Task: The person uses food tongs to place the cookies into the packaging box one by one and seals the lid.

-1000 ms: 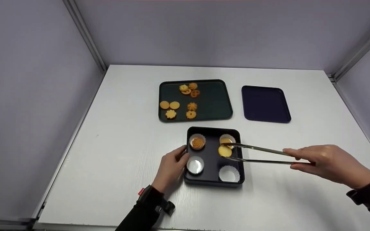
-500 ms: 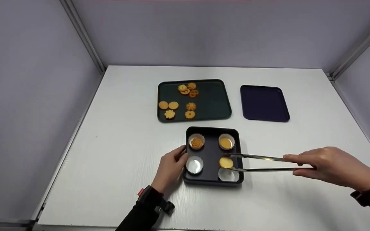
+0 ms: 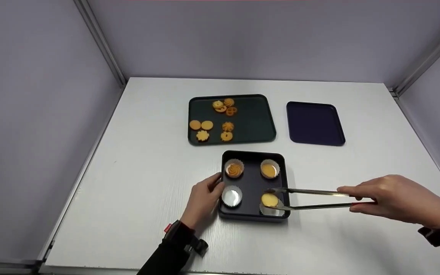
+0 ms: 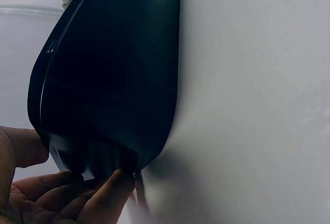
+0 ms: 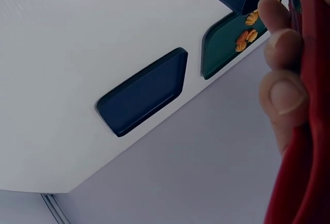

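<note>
A: Surface (image 3: pixel 147 172)?
B: White, faint grain, matt glare. Pale lilac-grey panels (image 3: pixel 220 42) rise behind the far edge and at both sides; metal posts (image 3: pixel 99 42) stand at the two far corners.
A: What lies on it?
B: Green tray (image 3: pixel 256 118) near the far edge, cookies grouped over its left part, among them a pretzel-shaped cookie (image 3: pixel 231 111). Navy tray (image 3: pixel 315 124) to its right, nearer the far right corner. Dark box (image 3: pixel 254 218) between the green tray and the near edge.
A: The cookie in work?
B: Round cookie (image 3: pixel 269 199), flat, pale yellow. Located inside the box, near right corner, between the tong tips, overlapping the near right cup (image 3: pixel 271 212); contact with the cup cannot be told. Tongs (image 3: pixel 311 207) metallic, with a red covering (image 5: pixel 317 54) at the right hand.
A: Other cups?
B: White, fluted. Far left cup (image 3: pixel 228 163) holds a swirl cookie (image 3: pixel 235 170); far right cup (image 3: pixel 276 164) a plain yellow cookie (image 3: pixel 269 170); near left cup (image 3: pixel 232 196) shows a bright base.
A: Hands?
B: Left hand (image 3: pixel 203 198) holds the box's left wall, fingers bent against it, thumb at the rim. Right hand (image 3: pixel 393 196) pinches the tongs between thumb and fingers.
A: Labels?
B: Red tag (image 3: pixel 167 228) on the left wrist; too small to read.
</note>
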Tool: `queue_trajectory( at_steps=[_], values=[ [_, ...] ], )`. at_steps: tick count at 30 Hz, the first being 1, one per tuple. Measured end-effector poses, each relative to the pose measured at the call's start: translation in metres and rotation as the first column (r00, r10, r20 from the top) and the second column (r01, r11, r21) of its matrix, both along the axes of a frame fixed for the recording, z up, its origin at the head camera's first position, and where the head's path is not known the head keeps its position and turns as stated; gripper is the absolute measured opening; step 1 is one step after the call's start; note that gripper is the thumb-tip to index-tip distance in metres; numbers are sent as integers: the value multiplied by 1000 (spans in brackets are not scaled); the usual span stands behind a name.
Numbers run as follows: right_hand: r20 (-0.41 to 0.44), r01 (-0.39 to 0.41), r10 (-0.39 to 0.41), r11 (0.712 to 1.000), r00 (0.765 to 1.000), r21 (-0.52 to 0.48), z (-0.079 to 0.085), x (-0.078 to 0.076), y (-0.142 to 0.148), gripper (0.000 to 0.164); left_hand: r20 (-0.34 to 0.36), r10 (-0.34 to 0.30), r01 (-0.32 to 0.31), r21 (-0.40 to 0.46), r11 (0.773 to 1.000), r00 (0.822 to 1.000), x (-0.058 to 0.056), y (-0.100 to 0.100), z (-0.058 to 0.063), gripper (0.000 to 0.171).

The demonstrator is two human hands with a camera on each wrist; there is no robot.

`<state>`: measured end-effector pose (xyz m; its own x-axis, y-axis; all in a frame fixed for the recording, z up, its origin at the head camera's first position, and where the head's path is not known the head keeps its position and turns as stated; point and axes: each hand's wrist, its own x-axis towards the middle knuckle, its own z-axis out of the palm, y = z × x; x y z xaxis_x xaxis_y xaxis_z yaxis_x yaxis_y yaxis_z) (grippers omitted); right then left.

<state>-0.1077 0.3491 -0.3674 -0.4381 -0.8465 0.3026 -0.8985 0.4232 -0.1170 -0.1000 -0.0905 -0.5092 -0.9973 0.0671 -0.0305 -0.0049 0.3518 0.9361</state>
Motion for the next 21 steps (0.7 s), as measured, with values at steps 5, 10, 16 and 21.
queue_trajectory(
  at_steps=[5,10,16,21],
  values=[
    [-9,7,-7,1000,1000,19,5,0,-1,32,0,2,-2,-1,1000,1000,0,0,0,44],
    [-10,28,-28,998,1000,62,9,2,0,32,-9,4,-4,13,1000,1000,0,1,1,43],
    [-10,51,-50,993,999,108,10,2,-3,37,-1,1,-1,46,999,1000,0,1,1,43],
    [-5,59,-58,991,998,124,9,1,-4,38,7,-4,4,51,999,1000,1,0,0,44]
  ],
)
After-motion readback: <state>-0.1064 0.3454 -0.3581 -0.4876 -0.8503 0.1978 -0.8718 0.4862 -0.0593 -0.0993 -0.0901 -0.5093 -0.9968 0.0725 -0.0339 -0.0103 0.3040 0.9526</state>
